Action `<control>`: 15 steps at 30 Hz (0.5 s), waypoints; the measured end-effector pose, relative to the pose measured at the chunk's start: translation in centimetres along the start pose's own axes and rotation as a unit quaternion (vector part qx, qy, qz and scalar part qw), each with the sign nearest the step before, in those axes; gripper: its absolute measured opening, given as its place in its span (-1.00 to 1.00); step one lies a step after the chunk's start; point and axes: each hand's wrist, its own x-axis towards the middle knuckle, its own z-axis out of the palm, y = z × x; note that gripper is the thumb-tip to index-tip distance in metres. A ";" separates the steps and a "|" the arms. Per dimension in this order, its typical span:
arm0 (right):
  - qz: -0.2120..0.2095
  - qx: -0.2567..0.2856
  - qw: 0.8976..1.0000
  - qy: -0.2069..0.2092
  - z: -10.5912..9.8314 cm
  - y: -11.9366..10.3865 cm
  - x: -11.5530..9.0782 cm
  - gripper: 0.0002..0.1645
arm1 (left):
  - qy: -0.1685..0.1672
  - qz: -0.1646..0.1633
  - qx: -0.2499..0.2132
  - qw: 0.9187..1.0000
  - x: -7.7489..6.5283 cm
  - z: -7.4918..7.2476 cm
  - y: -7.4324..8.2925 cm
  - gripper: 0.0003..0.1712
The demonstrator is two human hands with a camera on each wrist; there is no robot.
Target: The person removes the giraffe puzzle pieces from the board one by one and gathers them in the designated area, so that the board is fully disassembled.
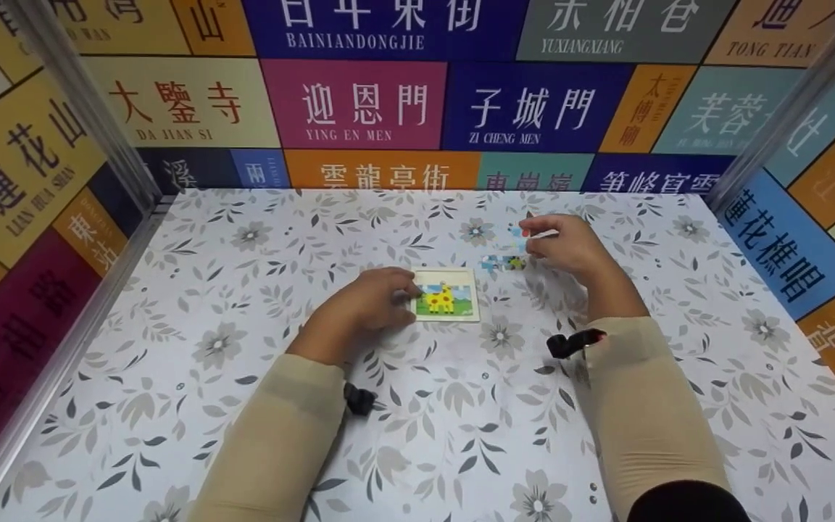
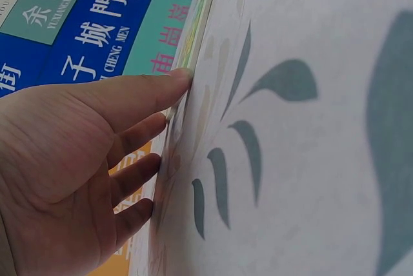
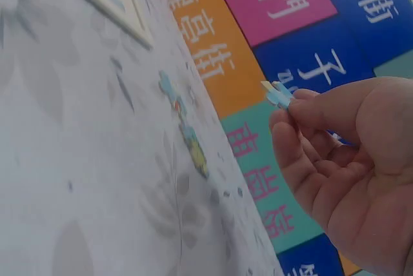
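On the surface [image 1: 425,442], the left hand [image 1: 377,299] rests relaxed against the framed puzzle [image 1: 445,299]; the right hand [image 1: 566,246] pinches a piece [image 3: 279,97] near two loose pieces [image 3: 194,149].

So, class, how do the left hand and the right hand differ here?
The left hand touches the puzzle tray, while the right hand pinches a puzzle piece. The left hand is low beside the tray; the right hand is raised above the table. Both are bare and come from tan sleeves.
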 end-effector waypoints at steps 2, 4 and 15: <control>0.007 -0.009 1.000 0.001 -0.3 0.7 0.2 -0.45 | 0.000 -0.007 -0.007 1.000 0.0 0.0 0.0 -0.55; 0.012 -0.013 1.000 0.002 -0.6 1.4 0.3 -0.45 | 0.002 -0.011 -0.010 1.000 0.0 0.1 0.0 -0.56; 0.037 -0.051 0.998 0.005 -1.1 4.3 0.7 -0.45 | -0.001 0.002 0.008 1.000 0.0 0.0 0.1 -0.54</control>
